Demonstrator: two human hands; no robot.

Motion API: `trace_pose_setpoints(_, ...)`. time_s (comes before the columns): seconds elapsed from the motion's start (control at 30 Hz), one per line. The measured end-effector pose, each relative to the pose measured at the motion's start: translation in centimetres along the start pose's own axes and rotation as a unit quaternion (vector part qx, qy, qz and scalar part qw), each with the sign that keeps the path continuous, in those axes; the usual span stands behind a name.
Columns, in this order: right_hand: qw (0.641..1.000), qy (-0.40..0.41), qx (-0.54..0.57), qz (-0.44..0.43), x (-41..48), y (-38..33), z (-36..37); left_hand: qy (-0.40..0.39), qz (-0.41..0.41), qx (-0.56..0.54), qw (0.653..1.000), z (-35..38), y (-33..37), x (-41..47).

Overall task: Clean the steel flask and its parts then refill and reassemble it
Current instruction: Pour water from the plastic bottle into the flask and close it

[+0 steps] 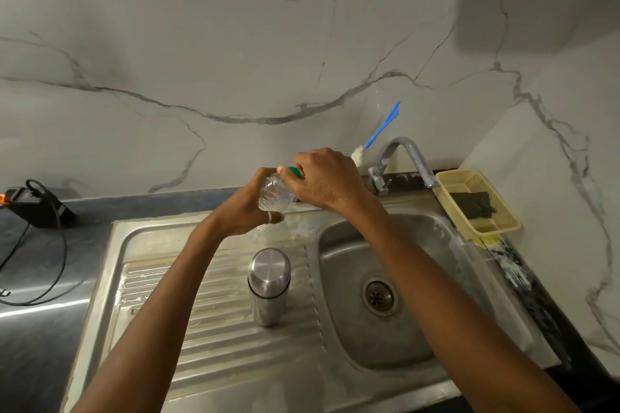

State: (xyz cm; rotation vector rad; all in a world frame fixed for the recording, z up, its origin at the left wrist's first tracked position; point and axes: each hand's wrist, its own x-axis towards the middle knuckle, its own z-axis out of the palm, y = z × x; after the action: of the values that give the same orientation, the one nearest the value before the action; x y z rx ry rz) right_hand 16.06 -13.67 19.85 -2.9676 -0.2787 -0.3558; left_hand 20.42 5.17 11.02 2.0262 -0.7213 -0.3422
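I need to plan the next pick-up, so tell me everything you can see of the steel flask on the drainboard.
The steel flask is a slim brushed-metal cylinder with a rounded, flat-topped cap seated on it. A dark seam rings it where cap meets body. It stands upright on the ribbed drainboard, left of the sink basin. Only the drainboard touches it: beyond it, the left hand and right hand hold a clear plastic bottle. Whether it holds water cannot be seen.

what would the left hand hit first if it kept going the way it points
The left hand already grips the clear bottle; straight on it would likely meet the right hand on the green cap, depth unclear.
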Motion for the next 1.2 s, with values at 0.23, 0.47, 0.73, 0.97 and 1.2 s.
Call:
trace_pose_setpoints(0.23, 0.977, 0.129, -0.036, -0.167, 0.9, 1.0, 0.2, -0.031, 0.022, -0.011, 0.999, -0.7, 0.3, 0.4)
trace_pose_setpoints(0.47, 0.993, 0.112, -0.026, -0.033, 2.0, -0.9, 0.9, 0.007, -0.006, -0.039, 0.999, 0.3, -0.5, 0.4)
trace_pose_setpoints(0.73, 0.999, 0.021, -0.01, 0.026, 2.3, -1.9, 2.3, 0.062, -0.048, -0.024, 0.997, 1.9, -1.4, -0.5)
trace_pose_setpoints(0.97, 0.996, -0.048, 0.066, 0.032, 1.8, -1.3, 2.0, 0.114, -0.084, -0.047, 0.989, 1.9, -0.8, 0.0)
trace_pose_setpoints(1.2, 0.908, -0.234, 0.317, 0.143, -0.5, 0.5, 7.0, 0.16, -0.122, 0.027, 0.979, 2.7, -2.2, -0.3)
